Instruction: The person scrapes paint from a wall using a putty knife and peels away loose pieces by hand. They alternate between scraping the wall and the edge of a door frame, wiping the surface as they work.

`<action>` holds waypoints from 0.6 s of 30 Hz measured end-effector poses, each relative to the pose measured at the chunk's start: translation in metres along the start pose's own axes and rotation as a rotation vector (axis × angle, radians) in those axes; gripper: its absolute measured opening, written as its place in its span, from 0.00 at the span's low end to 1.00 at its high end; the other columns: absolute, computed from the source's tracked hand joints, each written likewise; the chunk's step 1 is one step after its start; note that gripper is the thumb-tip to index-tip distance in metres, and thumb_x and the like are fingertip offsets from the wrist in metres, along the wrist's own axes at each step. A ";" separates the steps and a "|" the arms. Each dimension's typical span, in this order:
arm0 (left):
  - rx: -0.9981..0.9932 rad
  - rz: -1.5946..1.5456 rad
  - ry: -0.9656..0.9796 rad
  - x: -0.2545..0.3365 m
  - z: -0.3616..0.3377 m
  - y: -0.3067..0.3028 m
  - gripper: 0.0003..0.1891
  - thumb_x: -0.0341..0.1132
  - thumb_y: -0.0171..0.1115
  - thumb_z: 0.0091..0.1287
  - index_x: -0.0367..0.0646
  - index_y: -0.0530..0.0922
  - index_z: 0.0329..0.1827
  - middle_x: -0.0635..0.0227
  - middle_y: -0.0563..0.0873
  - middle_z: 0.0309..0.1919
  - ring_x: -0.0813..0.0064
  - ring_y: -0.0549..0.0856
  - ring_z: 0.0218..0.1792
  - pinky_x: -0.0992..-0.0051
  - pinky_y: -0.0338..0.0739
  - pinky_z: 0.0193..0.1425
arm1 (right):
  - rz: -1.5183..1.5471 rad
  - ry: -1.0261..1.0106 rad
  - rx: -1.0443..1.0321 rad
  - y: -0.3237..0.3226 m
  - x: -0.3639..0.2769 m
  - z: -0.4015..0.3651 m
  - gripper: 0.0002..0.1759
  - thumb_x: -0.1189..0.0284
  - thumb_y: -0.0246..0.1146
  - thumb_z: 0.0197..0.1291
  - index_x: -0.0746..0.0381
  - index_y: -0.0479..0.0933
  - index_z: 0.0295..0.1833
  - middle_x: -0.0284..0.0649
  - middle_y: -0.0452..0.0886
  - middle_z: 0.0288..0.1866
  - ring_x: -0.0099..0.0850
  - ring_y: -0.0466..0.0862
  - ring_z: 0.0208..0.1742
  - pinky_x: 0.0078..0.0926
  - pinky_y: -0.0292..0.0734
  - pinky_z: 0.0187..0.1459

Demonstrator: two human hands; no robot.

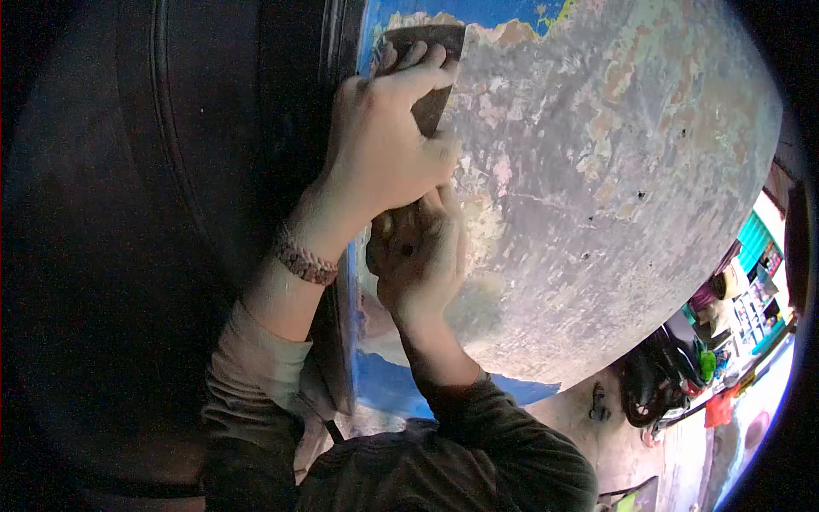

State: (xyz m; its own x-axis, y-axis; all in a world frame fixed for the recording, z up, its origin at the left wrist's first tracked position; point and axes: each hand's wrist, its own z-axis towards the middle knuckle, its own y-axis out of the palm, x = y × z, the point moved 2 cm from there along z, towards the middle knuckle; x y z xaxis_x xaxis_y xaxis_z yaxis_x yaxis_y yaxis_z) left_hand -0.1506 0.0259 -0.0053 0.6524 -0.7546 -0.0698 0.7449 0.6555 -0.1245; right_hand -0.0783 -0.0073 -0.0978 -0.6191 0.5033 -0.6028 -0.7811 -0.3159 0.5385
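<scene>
My left hand, with a braided band at its wrist, has its fingers pressed over a dark flat sheet lying against a worn, patchy surface. Just below it, partly covered by the left hand, my right hand is turned with its palm side showing and its fingers curled. A small dark spot shows in that palm; what the hand holds, if anything, is hidden. Blue paint shows along the top edge of the patchy surface and again at its lower edge.
A dark panel with curved ridges fills the left side. A dark trim strip runs between it and the patchy surface. At the lower right are a motorbike, a red cloth-like item and a pale floor.
</scene>
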 end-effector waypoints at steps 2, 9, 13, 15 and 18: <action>0.008 -0.031 -0.035 0.003 0.004 -0.005 0.25 0.27 0.63 0.46 0.33 0.82 0.51 0.46 0.83 0.55 0.60 0.80 0.61 0.68 0.72 0.67 | 0.029 0.006 -0.065 0.005 -0.008 0.004 0.22 0.59 0.44 0.71 0.61 0.70 0.60 0.27 0.71 0.26 0.15 0.67 0.21 0.13 0.62 0.20; 0.007 0.020 -0.015 -0.001 0.010 -0.002 0.24 0.27 0.64 0.47 0.34 0.83 0.52 0.48 0.83 0.55 0.61 0.82 0.60 0.69 0.73 0.67 | 0.044 -0.022 -0.068 0.002 -0.005 0.009 0.25 0.56 0.41 0.71 0.64 0.70 0.59 0.32 0.75 0.35 0.19 0.66 0.19 0.12 0.60 0.20; -0.060 -0.042 -0.120 0.009 -0.010 -0.004 0.24 0.27 0.64 0.47 0.34 0.83 0.52 0.47 0.83 0.55 0.61 0.81 0.60 0.68 0.70 0.69 | -0.243 -0.192 -0.036 -0.001 -0.006 -0.009 0.22 0.73 0.57 0.62 0.67 0.70 0.61 0.33 0.77 0.44 0.19 0.68 0.24 0.11 0.61 0.23; -0.020 -0.040 -0.065 0.008 -0.014 0.000 0.25 0.27 0.64 0.46 0.34 0.83 0.52 0.46 0.82 0.55 0.61 0.81 0.61 0.68 0.70 0.69 | 0.300 0.020 0.036 -0.010 0.008 -0.010 0.25 0.81 0.62 0.56 0.67 0.70 0.61 0.33 0.78 0.45 0.19 0.69 0.25 0.11 0.61 0.22; -0.023 -0.080 -0.109 0.004 0.003 -0.001 0.25 0.27 0.64 0.46 0.33 0.82 0.51 0.46 0.83 0.55 0.60 0.80 0.61 0.66 0.69 0.71 | -0.767 -0.592 -0.065 -0.006 -0.004 -0.002 0.28 0.81 0.60 0.57 0.66 0.67 0.65 0.32 0.77 0.42 0.18 0.70 0.26 0.12 0.62 0.21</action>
State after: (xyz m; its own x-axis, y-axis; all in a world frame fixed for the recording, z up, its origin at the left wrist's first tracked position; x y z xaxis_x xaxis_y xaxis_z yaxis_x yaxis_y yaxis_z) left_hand -0.1477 0.0222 -0.0024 0.6034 -0.7960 0.0491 0.7925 0.5916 -0.1477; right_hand -0.0713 -0.0086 -0.0998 0.1868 0.9089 -0.3729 -0.9697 0.2314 0.0783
